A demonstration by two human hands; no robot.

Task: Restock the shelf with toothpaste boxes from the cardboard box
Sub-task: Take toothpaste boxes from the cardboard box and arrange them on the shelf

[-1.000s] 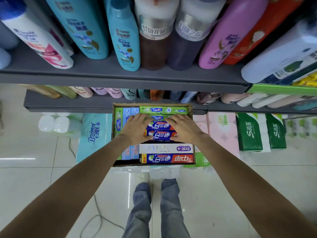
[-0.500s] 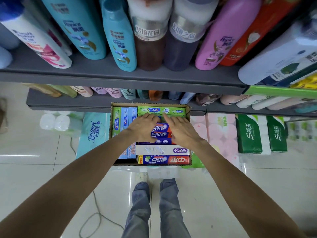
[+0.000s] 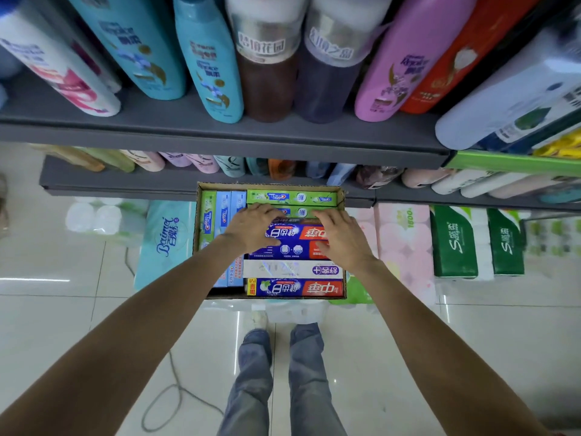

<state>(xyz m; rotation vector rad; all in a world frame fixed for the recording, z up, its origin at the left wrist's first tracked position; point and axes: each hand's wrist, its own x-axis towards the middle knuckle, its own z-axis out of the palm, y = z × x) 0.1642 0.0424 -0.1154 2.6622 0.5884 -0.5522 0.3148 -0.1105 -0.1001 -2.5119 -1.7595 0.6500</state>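
Observation:
An open cardboard box [image 3: 198,234] sits below the lower shelf, packed with toothpaste boxes. Green ones [image 3: 292,196] lie at the far side, light blue ones [image 3: 224,212] along the left, and a white one [image 3: 292,269] and a blue-and-red one [image 3: 294,288] at the near side. My left hand [image 3: 251,229] and my right hand [image 3: 342,237] clasp the two ends of the blue-and-red toothpaste boxes [image 3: 294,240] in the middle, fingers over the far edge and thumbs on the near face. These boxes sit slightly tilted above the rest.
A grey shelf [image 3: 220,133] overhead carries tall shampoo bottles [image 3: 207,58]. A lower shelf [image 3: 119,184] holds more bottles. Tissue packs [image 3: 166,240] and green paper packs [image 3: 456,243] flank the box. A cable [image 3: 169,401] lies on the tiled floor by my legs [image 3: 251,372].
Both hands slid from the far green boxes back over the blue-and-red boxes and closed on their ends. Those boxes now show a tilted near face.

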